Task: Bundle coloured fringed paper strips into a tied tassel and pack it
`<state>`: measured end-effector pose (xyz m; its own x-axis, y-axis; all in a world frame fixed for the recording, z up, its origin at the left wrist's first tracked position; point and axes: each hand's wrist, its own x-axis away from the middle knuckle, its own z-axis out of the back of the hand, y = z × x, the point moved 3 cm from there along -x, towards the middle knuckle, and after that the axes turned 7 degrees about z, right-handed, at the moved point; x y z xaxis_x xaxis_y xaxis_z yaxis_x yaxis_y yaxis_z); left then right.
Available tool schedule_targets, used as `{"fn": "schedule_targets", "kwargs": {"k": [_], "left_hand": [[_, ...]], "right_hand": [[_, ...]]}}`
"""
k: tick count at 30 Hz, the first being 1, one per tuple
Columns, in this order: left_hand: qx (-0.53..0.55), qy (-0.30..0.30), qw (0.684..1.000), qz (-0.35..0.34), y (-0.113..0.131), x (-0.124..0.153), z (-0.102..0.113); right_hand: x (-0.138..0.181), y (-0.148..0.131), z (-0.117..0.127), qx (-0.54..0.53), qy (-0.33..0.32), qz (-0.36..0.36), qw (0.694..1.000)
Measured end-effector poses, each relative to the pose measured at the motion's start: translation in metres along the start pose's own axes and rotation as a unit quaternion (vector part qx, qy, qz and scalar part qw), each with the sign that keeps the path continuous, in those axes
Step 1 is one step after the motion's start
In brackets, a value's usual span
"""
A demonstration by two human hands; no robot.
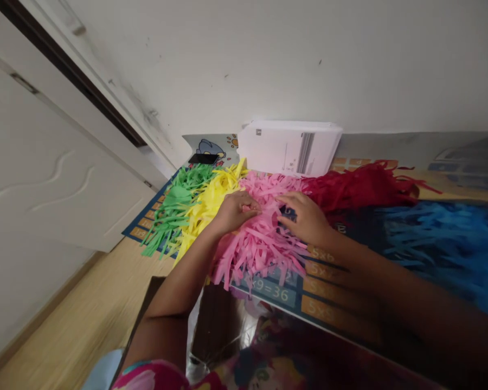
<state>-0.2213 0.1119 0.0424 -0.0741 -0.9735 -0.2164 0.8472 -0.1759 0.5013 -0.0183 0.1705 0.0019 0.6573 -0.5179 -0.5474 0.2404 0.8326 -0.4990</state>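
Observation:
Piles of cut paper strips lie in a row on a printed multiplication mat (325, 311): green strips (174, 208), yellow strips (207, 203), pink strips (260, 244), red strips (358, 187) and blue strips (443, 244). My left hand (236, 210) rests on the pink pile with fingers curled, pinching a pink strip. My right hand (305, 216) lies on the pink pile's right side, fingertips pressed into the strips near the red pile.
A stack of white printed sheets (288, 146) leans against the white wall behind the piles. A black phone (203, 158) lies at the mat's far left corner. A white door (44, 162) stands to the left above the wooden floor (73, 319).

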Motion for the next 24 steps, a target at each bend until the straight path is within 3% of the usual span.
{"fn": "schedule_targets", "kwargs": {"k": [3, 7, 10, 15, 18, 20, 22, 24], "left_hand": [[0.01, 0.04, 0.999, -0.006, 0.008, 0.005, 0.01], [-0.058, 0.21, 0.976, -0.008, 0.039, 0.021, 0.007], [-0.105, 0.283, 0.953, 0.006, 0.063, 0.026, -0.01], [-0.157, 0.303, 0.93, 0.135, 0.07, 0.017, -0.018], [-0.183, 0.306, 0.924, 0.141, 0.082, 0.02, -0.017], [-0.189, 0.346, 0.915, 0.087, 0.099, 0.031, -0.025], [-0.181, 0.353, 0.917, -0.035, 0.115, 0.047, -0.046], [-0.168, 0.234, 0.933, -0.214, 0.128, 0.061, -0.077]], "right_hand": [[-0.025, -0.009, -0.009, 0.021, -0.005, 0.075, 0.997], [-0.053, -0.028, 0.0, 0.055, 0.023, 0.045, 0.997], [-0.064, -0.046, 0.014, 0.102, 0.044, 0.046, 0.993], [-0.064, -0.063, 0.042, 0.198, 0.084, 0.128, 0.968], [-0.058, -0.062, 0.062, 0.225, 0.14, 0.136, 0.954], [-0.056, -0.058, 0.077, 0.226, 0.181, 0.105, 0.951], [-0.055, -0.054, 0.091, 0.215, 0.192, 0.069, 0.955], [-0.055, -0.052, 0.105, 0.202, 0.194, 0.047, 0.959]]}}
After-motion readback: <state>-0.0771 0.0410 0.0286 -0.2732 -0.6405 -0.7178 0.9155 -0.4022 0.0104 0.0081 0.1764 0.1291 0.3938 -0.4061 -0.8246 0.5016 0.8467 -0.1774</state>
